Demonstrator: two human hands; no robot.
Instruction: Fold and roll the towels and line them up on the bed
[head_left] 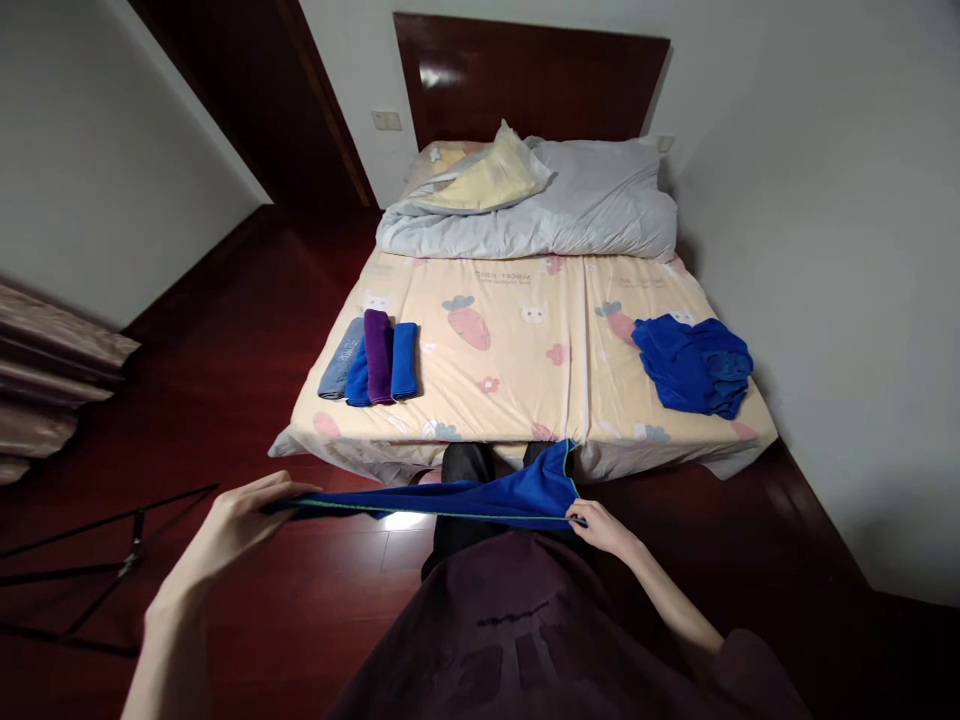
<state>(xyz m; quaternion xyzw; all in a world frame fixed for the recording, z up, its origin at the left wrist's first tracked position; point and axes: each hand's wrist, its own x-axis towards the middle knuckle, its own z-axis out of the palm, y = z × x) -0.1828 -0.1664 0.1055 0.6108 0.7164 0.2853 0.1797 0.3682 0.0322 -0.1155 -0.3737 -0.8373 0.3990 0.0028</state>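
Observation:
A blue towel [495,500] with a green stitched edge is stretched sideways in front of my body, past the foot of the bed. My left hand [251,505] pinches its left end, and my right hand [600,525] grips the edge near its right corner. The rest of the cloth hangs slack between them over my legs. On the bed's left side lie several rolled or folded towels: a grey one [341,360], a purple one [379,358] and blue ones [405,360]. A crumpled heap of blue cloth [694,365] rests on the right side.
The bed [517,390] has a cream sheet with carrot prints. A grey quilt [600,205] and a yellow pillow [491,180] lie near the dark headboard [532,80]. Black tripod legs [124,565] stand on the floor at the left, below a striped curtain [56,370].

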